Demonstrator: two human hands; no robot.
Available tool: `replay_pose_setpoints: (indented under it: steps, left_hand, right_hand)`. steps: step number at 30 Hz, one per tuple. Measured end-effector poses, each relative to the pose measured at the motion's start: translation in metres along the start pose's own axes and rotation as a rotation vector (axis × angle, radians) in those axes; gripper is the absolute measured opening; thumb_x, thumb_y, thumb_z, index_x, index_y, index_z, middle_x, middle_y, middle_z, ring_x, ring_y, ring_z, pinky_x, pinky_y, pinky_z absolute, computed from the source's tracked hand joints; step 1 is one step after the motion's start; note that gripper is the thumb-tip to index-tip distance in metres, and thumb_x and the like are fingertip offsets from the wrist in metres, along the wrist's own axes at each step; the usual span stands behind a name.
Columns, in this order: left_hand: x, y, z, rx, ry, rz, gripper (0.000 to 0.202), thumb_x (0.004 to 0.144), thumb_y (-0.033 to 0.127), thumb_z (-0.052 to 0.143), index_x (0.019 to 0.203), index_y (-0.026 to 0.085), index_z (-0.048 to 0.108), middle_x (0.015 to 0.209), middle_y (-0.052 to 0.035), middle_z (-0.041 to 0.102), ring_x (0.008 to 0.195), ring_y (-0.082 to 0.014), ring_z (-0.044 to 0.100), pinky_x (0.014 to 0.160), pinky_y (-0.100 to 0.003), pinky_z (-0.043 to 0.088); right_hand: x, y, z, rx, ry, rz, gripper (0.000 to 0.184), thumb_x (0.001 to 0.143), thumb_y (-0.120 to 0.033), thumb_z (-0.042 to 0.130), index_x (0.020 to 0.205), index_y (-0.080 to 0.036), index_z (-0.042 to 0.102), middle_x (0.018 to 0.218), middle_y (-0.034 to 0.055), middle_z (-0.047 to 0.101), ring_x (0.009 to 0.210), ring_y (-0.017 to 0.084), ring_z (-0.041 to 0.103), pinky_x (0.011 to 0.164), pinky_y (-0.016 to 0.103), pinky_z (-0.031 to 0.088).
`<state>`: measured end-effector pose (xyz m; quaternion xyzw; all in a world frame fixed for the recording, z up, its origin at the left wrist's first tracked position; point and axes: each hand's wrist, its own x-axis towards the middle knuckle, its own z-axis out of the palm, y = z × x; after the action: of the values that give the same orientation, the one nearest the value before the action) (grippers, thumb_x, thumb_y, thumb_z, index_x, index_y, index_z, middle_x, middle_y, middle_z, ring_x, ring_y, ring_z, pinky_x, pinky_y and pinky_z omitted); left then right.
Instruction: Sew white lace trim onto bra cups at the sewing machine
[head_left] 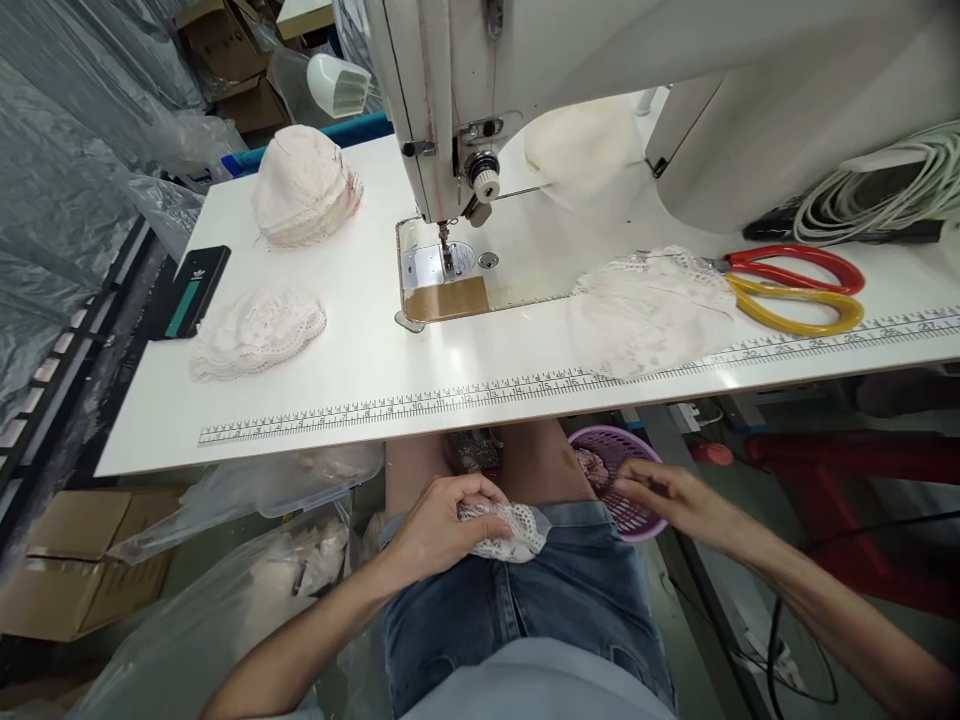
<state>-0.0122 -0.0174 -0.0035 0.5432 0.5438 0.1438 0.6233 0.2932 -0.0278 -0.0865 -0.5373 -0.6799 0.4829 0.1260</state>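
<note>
Left hand (450,515) has a narrow grip going — thumb on the near side, fingers curled over the far side — and what's in it is a small white lace piece (521,532), low over the blue shorts (517,620). The grip is on the left end of the lace, so most of what you can see pokes out to the right, longer side running roughly crosswise, with a sheer scrap (542,518) at the far right tip. So the loose end points over to the right hand (667,492), but the left is clearly the nearer one, since it's the one touching. The right is well apart from the lace, off at the purple basket (615,433), fingers bent in loosely by the thumb — honestly can't tell if anything's pinched there. Near those fingertips, inside the basket, is a pinkish bundle (591,466). Beyond the lace is the white table (360,370) with a printed ruler (487,392) along its front edge and the sewing machine (424,110) standing over it. On top you've got a white cap (304,190) and a frilly cloth (259,330) to the left, then a crumpled cloth (649,315) to the right that seems to cover the blades of the red-and-yellow scissors (787,286).
</note>
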Motion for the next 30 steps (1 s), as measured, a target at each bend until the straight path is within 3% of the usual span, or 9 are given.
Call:
replay_pose_setpoints:
  steps: [2, 4, 6, 8, 10, 13, 18, 24, 30]
  left_hand:
    - [0.000, 0.000, 0.001, 0.000, -0.006, 0.002, 0.017, 0.069, 0.026, 0.072, 0.081, 0.015, 0.068, 0.074, -0.0007, 0.069, 0.068, -0.0124, 0.061, 0.058, -0.017, 0.041]
    - [0.001, 0.000, 0.003, 0.010, -0.018, 0.007, 0.017, 0.068, 0.026, 0.072, 0.082, 0.016, 0.068, 0.074, -0.0002, 0.069, 0.068, -0.0121, 0.060, 0.057, -0.017, 0.041]
    - [0.003, 0.001, 0.006, 0.032, -0.020, 0.015, 0.018, 0.069, 0.027, 0.072, 0.082, 0.016, 0.069, 0.075, 0.0000, 0.068, 0.068, -0.0120, 0.059, 0.057, -0.017, 0.040]
    - [0.003, 0.003, 0.009, 0.054, -0.007, 0.027, 0.018, 0.069, 0.028, 0.072, 0.082, 0.016, 0.069, 0.075, 0.0000, 0.068, 0.068, -0.0120, 0.058, 0.058, -0.018, 0.040]
    - [0.002, 0.005, 0.010, 0.062, 0.009, 0.036, 0.018, 0.069, 0.028, 0.072, 0.081, 0.016, 0.069, 0.074, 0.0000, 0.068, 0.067, -0.0120, 0.057, 0.058, -0.018, 0.040]
    - [-0.003, 0.004, 0.007, 0.055, 0.043, 0.044, 0.016, 0.071, 0.029, 0.069, 0.080, 0.015, 0.069, 0.072, -0.0002, 0.067, 0.066, -0.0117, 0.057, 0.059, -0.018, 0.040]
    - [-0.009, -0.005, 0.003, 0.042, 0.089, 0.035, 0.019, 0.075, 0.033, 0.065, 0.076, 0.014, 0.069, 0.070, -0.0004, 0.067, 0.065, -0.0114, 0.056, 0.058, -0.018, 0.039]
    - [-0.011, -0.006, 0.002, 0.067, 0.067, 0.005, 0.024, 0.073, 0.038, 0.066, 0.073, 0.014, 0.068, 0.065, 0.0006, 0.064, 0.061, -0.0117, 0.053, 0.055, -0.019, 0.036]
    - [-0.015, 0.000, 0.000, 0.120, 0.070, 0.006, 0.027, 0.065, 0.037, 0.074, 0.083, 0.018, 0.070, 0.073, 0.0014, 0.067, 0.069, -0.0139, 0.056, 0.062, -0.021, 0.039]
  right_hand:
    - [-0.010, 0.022, -0.010, -0.249, 0.211, 0.034, 0.040, 0.086, -0.050, 0.045, 0.058, -0.022, 0.052, 0.062, 0.0052, 0.053, 0.062, 0.019, 0.052, 0.058, 0.033, 0.040]
    - [-0.014, 0.021, -0.012, -0.334, 0.303, 0.043, 0.038, 0.086, -0.049, 0.044, 0.062, -0.023, 0.058, 0.077, 0.0124, 0.060, 0.080, 0.028, 0.056, 0.070, 0.041, 0.041]
    - [-0.011, -0.004, -0.005, -0.309, 0.261, 0.004, 0.030, 0.084, -0.050, 0.049, 0.086, -0.024, 0.065, 0.097, 0.0124, 0.063, 0.097, 0.031, 0.054, 0.082, 0.044, 0.040]
    - [-0.002, -0.044, 0.009, -0.084, 0.064, -0.075, 0.042, 0.082, -0.050, 0.055, 0.117, -0.027, 0.055, 0.118, 0.0081, 0.058, 0.108, 0.026, 0.052, 0.088, 0.037, 0.042]
    - [0.009, -0.083, 0.024, 0.261, -0.202, -0.140, 0.044, 0.076, -0.052, 0.061, 0.108, -0.023, 0.059, 0.106, 0.0062, 0.062, 0.097, 0.023, 0.056, 0.081, 0.031, 0.045]
    - [0.021, -0.115, 0.043, 0.476, -0.241, -0.084, 0.037, 0.078, -0.054, 0.057, 0.075, -0.017, 0.059, 0.072, 0.0002, 0.056, 0.072, 0.016, 0.053, 0.065, 0.025, 0.042]
    - [0.026, -0.113, 0.053, 0.538, -0.234, -0.041, 0.040, 0.078, -0.053, 0.057, 0.064, -0.016, 0.051, 0.062, -0.0029, 0.042, 0.063, 0.012, 0.040, 0.058, 0.024, 0.033]
    - [0.026, -0.114, 0.048, 0.527, -0.248, -0.051, 0.038, 0.079, -0.050, 0.058, 0.065, -0.016, 0.051, 0.062, -0.0034, 0.041, 0.063, 0.011, 0.038, 0.058, 0.023, 0.031]
    - [0.028, -0.114, 0.049, 0.493, -0.266, -0.067, 0.038, 0.081, -0.052, 0.055, 0.067, -0.016, 0.054, 0.063, -0.0023, 0.045, 0.063, 0.012, 0.040, 0.057, 0.023, 0.032]
